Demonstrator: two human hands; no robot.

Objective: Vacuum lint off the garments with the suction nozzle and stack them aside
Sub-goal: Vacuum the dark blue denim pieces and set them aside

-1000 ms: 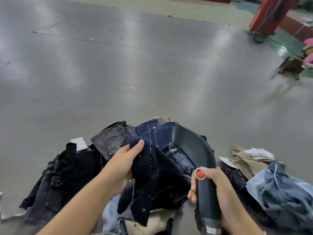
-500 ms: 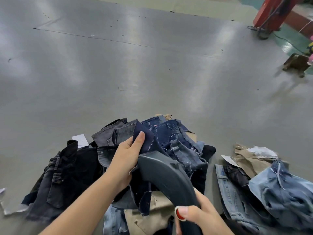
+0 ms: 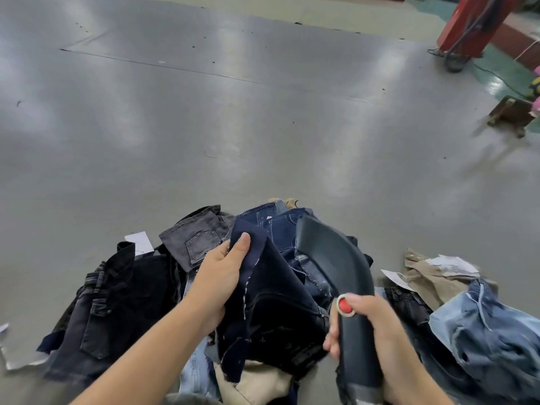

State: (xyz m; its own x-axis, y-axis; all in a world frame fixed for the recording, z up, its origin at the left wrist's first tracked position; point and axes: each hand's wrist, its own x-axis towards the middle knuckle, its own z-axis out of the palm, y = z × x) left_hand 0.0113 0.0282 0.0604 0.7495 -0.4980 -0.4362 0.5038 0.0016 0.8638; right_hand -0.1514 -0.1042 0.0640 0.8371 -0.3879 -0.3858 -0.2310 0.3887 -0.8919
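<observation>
My left hand (image 3: pixel 222 270) holds up a dark navy garment piece (image 3: pixel 280 305) by its top edge, thumb on the cloth, above a heap of denim garments (image 3: pixel 277 226). My right hand (image 3: pixel 377 331) grips the handle of a dark curved suction nozzle (image 3: pixel 330 255), thumb beside its red button (image 3: pixel 345 306). The nozzle's wide mouth points up and away, just right of the navy piece and apart from my left hand. A black garment (image 3: pixel 117 299) lies at the left of the heap.
A second pile with light blue jeans (image 3: pixel 491 331) and a tan garment (image 3: pixel 432 276) lies at the right. White paper tags (image 3: pixel 138 239) lie by the heap. Grey floor (image 3: pixel 233 127) stretches ahead. A red post (image 3: pixel 470 21) and a small wooden stool (image 3: pixel 511 114) stand far right.
The nozzle swung left across the navy piece toward my left hand, then came back to the right and upright. My left hand kept holding the cloth up.
</observation>
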